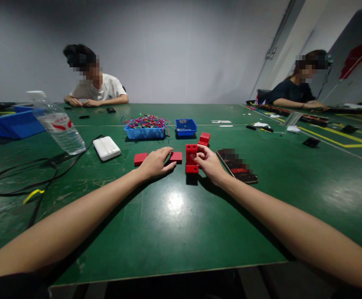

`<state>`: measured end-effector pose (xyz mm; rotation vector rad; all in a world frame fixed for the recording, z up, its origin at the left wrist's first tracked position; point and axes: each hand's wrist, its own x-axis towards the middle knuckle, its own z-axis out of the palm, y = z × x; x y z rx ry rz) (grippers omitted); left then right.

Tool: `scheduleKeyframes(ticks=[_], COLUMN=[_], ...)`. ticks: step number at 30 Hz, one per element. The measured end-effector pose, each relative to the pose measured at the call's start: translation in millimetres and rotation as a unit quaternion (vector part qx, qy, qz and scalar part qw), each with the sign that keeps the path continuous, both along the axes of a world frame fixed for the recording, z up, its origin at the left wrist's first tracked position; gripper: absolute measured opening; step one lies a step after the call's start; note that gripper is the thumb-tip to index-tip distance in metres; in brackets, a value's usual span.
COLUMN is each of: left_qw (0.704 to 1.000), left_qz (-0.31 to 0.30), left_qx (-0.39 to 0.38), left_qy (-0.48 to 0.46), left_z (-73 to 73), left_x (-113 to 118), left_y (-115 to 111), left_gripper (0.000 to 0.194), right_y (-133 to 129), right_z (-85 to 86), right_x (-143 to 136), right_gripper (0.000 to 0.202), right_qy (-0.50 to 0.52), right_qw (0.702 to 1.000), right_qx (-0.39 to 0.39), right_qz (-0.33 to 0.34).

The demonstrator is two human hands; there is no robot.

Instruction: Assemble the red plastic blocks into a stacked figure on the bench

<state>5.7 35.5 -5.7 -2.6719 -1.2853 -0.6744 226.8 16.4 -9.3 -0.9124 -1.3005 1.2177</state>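
My right hand grips an upright red bracket-like part standing on the green table. My left hand rests palm down on the table, its fingers touching a flat red block. Another flat red block lies just left of that hand. A third red piece sits behind the bracket.
A phone lies right of my right hand. Behind are a blue tray of coloured wires and a small blue bin. At left: a white power bank, a tilted water bottle, black cables. Two other people sit at the far side.
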Motion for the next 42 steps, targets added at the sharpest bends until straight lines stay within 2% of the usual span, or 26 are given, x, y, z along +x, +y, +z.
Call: scheduleKeyframes(ticks=[2,8,12,14,17,20,22,26,32,37,39,42], left_qw=[0.999,0.989,0.985,0.984,0.976,0.961,0.944,0.931,0.942,0.954,0.957,0.964], left_qz=[0.0,-0.129,-0.145,-0.143,-0.151,-0.174,-0.183,-0.199,-0.132,-0.093,-0.103,-0.111], left_qx=[-0.033,-0.069,-0.091,-0.1,-0.124,-0.157,-0.18,-0.191,-0.157,-0.114,-0.107,-0.091], left_qy=[0.013,-0.014,-0.032,-0.048,-0.091,-0.149,-0.207,-0.239,-0.264,-0.263,-0.249,-0.226], left_z=[0.4,3.4,4.2,3.3,1.8,0.7,-0.2,-1.4,-2.6,-5.7,-5.9,-5.5], left_x=[-1,-1,0,2,7,16,22,25,22,19,19,20], left_y=[1,1,-3,-7,-14,-21,-23,-25,-21,-16,-16,-17], left_gripper=[0.047,0.045,0.049,0.062,0.098,0.115,0.112,0.097,0.092,0.093,0.093,0.094], right_y=[0,-3,-5,-5,-5,-7,-8,-13,-11,-8,-8,-7], right_z=[0.3,2.1,2.9,2.8,2.0,0.8,0.1,0.4,-4.4,-9.3,-8.7,-7.0], right_x=[0,-1,-3,-4,-4,-4,-4,-4,-4,-1,1,3], right_gripper=[0.058,0.052,0.053,0.052,0.048,0.046,0.045,0.044,0.054,0.066,0.064,0.059], right_qy=[0.007,-0.026,-0.044,-0.049,-0.064,-0.097,-0.127,-0.214,-0.31,-0.431,-0.442,-0.414], right_qw=[1.0,0.999,0.998,0.997,0.996,0.991,0.986,0.967,0.934,0.882,0.877,0.888], right_qx=[-0.003,0.038,0.047,0.047,0.058,0.087,0.104,0.136,0.179,0.183,0.174,0.174], right_qz=[0.01,0.003,0.013,0.022,0.033,0.036,0.035,0.02,0.022,-0.057,-0.072,-0.095])
